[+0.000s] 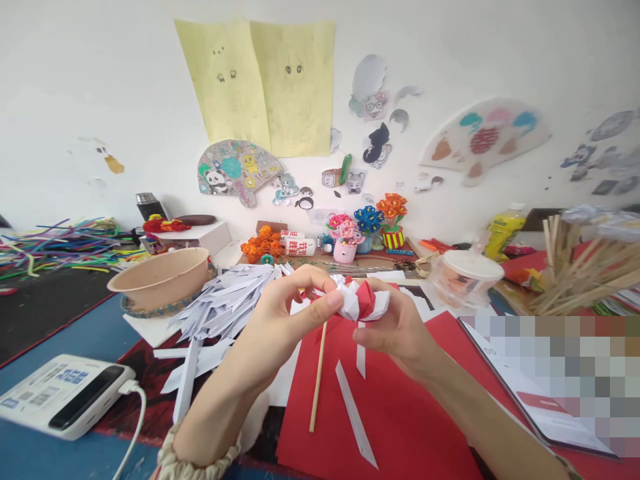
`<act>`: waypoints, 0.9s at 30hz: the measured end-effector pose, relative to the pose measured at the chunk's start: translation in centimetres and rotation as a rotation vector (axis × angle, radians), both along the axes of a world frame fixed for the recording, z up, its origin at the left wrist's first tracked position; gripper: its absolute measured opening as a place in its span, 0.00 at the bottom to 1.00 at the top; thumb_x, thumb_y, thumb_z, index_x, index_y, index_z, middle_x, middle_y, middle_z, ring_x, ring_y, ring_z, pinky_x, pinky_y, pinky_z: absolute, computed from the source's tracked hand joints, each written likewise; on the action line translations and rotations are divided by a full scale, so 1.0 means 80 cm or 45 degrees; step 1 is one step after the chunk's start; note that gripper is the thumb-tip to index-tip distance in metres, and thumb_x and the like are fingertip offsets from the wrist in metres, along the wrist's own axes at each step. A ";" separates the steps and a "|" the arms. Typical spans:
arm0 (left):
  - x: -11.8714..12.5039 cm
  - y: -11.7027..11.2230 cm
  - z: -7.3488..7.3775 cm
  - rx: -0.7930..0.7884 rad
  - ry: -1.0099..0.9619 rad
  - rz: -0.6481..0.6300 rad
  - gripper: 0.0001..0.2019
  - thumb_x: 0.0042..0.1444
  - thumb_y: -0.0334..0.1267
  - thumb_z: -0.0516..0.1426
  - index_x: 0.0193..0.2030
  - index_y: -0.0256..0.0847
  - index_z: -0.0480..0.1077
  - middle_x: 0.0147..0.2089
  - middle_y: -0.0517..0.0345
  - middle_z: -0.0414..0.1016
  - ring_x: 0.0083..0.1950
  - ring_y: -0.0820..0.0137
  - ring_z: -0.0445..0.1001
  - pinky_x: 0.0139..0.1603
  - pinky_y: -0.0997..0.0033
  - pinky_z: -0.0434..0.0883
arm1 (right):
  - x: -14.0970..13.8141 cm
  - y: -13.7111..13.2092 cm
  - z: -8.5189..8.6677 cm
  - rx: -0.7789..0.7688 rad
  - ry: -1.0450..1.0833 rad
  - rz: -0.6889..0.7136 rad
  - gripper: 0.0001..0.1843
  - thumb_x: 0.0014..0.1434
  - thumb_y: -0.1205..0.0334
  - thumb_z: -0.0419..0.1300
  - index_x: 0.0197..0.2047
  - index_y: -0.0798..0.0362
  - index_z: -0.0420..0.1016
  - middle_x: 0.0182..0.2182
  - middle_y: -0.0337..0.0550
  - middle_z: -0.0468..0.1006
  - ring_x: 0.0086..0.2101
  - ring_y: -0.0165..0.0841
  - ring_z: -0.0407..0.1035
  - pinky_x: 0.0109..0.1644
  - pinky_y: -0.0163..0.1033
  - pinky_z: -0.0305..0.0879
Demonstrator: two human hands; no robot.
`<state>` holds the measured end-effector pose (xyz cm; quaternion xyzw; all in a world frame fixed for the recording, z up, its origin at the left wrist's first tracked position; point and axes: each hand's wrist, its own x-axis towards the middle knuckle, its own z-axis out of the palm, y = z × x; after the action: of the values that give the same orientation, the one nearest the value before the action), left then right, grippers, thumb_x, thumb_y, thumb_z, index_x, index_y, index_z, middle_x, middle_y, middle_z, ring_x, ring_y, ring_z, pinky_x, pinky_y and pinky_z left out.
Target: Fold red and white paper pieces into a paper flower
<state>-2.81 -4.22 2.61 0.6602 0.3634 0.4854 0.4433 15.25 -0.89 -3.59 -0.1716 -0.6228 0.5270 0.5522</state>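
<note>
Between my two hands is a small folded-paper piece (366, 299) in white and red, held above the red paper sheet (400, 413). My left hand (295, 300) pinches its left side between thumb and fingers. On the other side, my right hand (395, 327) grips it with the thumb below and the fingers behind, partly hidden. Under the hands a thin wooden stick (319, 380) lies on the red sheet. Beside it rest a folded white paper strip (356, 413) and a shorter white strip (361, 353).
Left of my hands lie a heap of white paper strips (225, 300), a beige basin (160, 277) and a white device with a cable (70, 393). To the right are a tablet (530, 393), a lidded white tub (473, 270) and wooden sticks (575, 267). Flower pots (345, 250) stand behind.
</note>
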 end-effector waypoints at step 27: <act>-0.010 -0.003 -0.007 -0.110 -0.061 -0.022 0.08 0.60 0.42 0.61 0.32 0.43 0.71 0.36 0.58 0.70 0.40 0.66 0.66 0.42 0.67 0.61 | 0.012 -0.003 0.007 0.499 -0.271 -0.350 0.12 0.53 0.68 0.71 0.38 0.43 0.79 0.43 0.41 0.76 0.45 0.41 0.72 0.51 0.50 0.70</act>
<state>-3.58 -4.48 2.02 0.6317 0.3675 0.4810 0.4843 16.18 -1.11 -3.04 -0.1987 -0.7385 0.2953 0.5727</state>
